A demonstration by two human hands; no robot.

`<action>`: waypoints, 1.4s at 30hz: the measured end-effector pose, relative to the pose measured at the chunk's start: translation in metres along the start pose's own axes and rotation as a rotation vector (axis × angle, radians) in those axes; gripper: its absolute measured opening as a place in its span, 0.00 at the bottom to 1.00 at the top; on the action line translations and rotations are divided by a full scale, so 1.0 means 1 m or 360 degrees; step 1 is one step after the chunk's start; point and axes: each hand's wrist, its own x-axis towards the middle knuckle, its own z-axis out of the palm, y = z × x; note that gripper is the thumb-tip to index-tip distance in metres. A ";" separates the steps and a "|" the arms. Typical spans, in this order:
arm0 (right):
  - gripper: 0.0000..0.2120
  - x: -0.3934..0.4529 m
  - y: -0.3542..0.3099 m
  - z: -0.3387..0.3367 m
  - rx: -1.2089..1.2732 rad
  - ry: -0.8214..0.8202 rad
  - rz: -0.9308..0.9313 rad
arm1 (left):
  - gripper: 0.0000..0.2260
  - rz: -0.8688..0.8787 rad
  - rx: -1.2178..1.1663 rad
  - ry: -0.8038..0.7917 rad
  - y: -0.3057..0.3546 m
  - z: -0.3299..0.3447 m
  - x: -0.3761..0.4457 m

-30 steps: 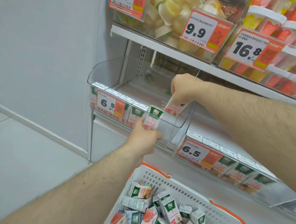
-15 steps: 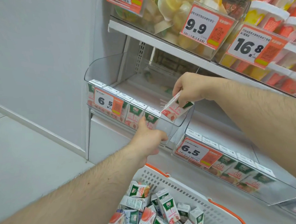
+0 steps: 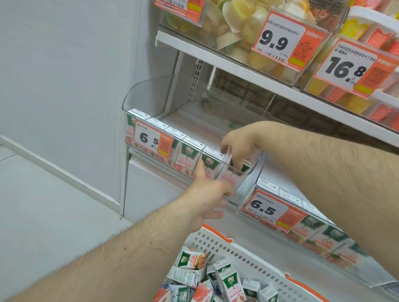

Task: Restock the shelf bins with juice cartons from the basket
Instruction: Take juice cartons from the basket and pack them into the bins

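While the right hand (image 3: pixel 236 146) reaches down into the clear shelf bin (image 3: pixel 149 95), its fingers curl round a juice carton (image 3: pixel 245 167) at the row's 3 o'clock end, seating it beside the cartons lined along the front wall. Left hand (image 3: pixel 210 192) rests against the bin's outside front, index finger straight on the plastic, other fingers loosely curled; holds nothing.

Risks: carton may wedge tilted against the bin's side wall if the gap is tight; pressing it could knock its neighbours over.

Hard to see: held carton mostly hidden by fingers and glare, upright or tilted unclear. Basket (image 3: pixel 245 254) at 6 o'clock holds loose cartons, cut off by frame edge. Second bin (image 3: pixel 362 278) at 4 o'clock is blurred.
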 end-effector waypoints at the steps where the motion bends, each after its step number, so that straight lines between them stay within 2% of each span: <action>1: 0.33 0.000 0.000 0.000 0.0071 -0.0054 -0.0017 | 0.47 0.0004 -0.0008 -0.0021 0.000 0.000 0.000; 4: 0.28 -0.002 -0.005 -0.001 0.0318 -0.0120 -0.0079 | 0.49 0.0020 -0.0020 -0.0086 -0.001 0.002 0.002; 10: 0.31 -0.006 0.002 0.000 0.0947 -0.0261 -0.0107 | 0.50 0.0019 -0.0053 -0.0148 0.000 0.002 0.004; 18: 0.26 -0.005 -0.005 -0.001 0.0863 -0.0488 -0.0107 | 0.52 0.0030 -0.0056 -0.0175 -0.005 0.000 0.005; 22: 0.26 -0.007 -0.002 0.000 0.0972 -0.0456 -0.0084 | 0.51 0.0034 -0.0071 -0.0168 -0.005 -0.001 0.007; 25: 0.29 -0.013 -0.007 0.003 0.0841 -0.0354 -0.0069 | 0.51 0.0057 -0.0070 -0.0149 -0.005 0.001 0.005; 28: 0.30 -0.019 -0.012 0.005 0.0486 -0.0153 -0.0027 | 0.49 0.0081 -0.0016 -0.0054 -0.006 0.004 -0.002; 31: 0.27 -0.028 -0.016 0.013 0.0295 0.0202 -0.0061 | 0.41 0.0084 0.0130 0.0036 -0.012 0.009 -0.011; 36: 0.25 -0.049 -0.010 0.052 0.0541 0.1066 -0.0158 | 0.34 -0.0057 0.0632 -0.0020 -0.046 0.016 -0.026; 40: 0.16 -0.079 -0.021 0.115 0.0717 0.1687 -0.0380 | 0.30 -0.0144 0.1050 -0.0087 -0.085 0.019 -0.026; 42: 0.13 -0.090 -0.027 0.157 0.0891 0.1781 -0.0451 | 0.29 -0.0168 0.1291 -0.0163 -0.106 0.018 -0.025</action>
